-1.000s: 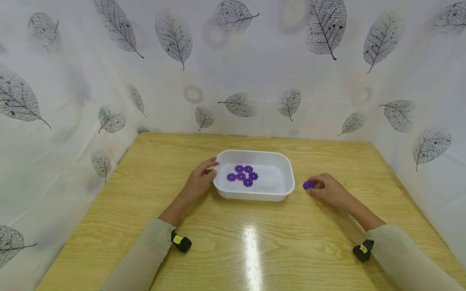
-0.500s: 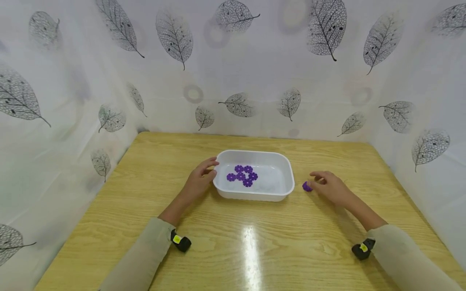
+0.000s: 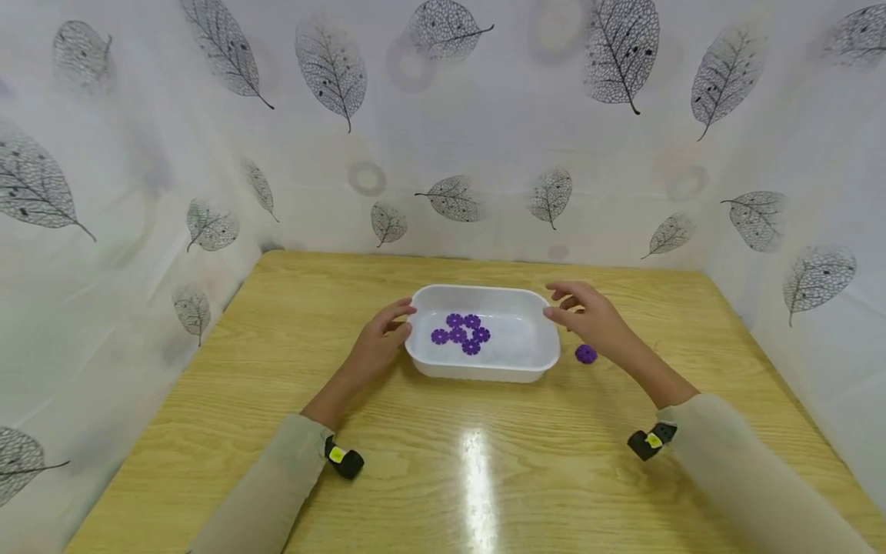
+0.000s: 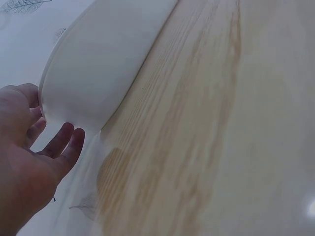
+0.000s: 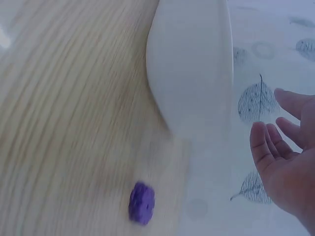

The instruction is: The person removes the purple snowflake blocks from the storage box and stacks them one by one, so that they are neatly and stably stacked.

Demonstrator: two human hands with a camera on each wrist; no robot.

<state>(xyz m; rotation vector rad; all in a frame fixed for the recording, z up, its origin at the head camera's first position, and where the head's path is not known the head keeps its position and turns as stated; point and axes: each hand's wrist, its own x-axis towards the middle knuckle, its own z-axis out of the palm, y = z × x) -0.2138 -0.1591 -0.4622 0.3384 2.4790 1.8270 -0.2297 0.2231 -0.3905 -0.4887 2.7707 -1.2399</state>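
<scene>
A white rectangular tray (image 3: 515,375) stands on the wooden table, with several purple flower-shaped discs (image 3: 457,335) lying flat in its left half. At the tray's left end the left hand (image 3: 376,338) holds the rim, thumb and fingers against it; the left wrist view has this hand (image 4: 34,147) on the tray's wall (image 4: 98,69). By the upper right corner hovers the right hand (image 3: 591,319), fingers loosely bent and holding nothing. A purple piece (image 3: 586,354) rests on the table right of the tray; the right wrist view shows the piece (image 5: 141,203) apart from the hand (image 5: 288,157).
A pale curtain (image 3: 484,138) printed with grey leaves hangs behind the table and along both sides. Bare wood (image 3: 388,492) lies between the two forearms. Each sleeve cuff carries a small black camera.
The right hand has let go of the purple piece and moved left and away from the wearer to the tray's right end. The left hand and tray have stayed in place.
</scene>
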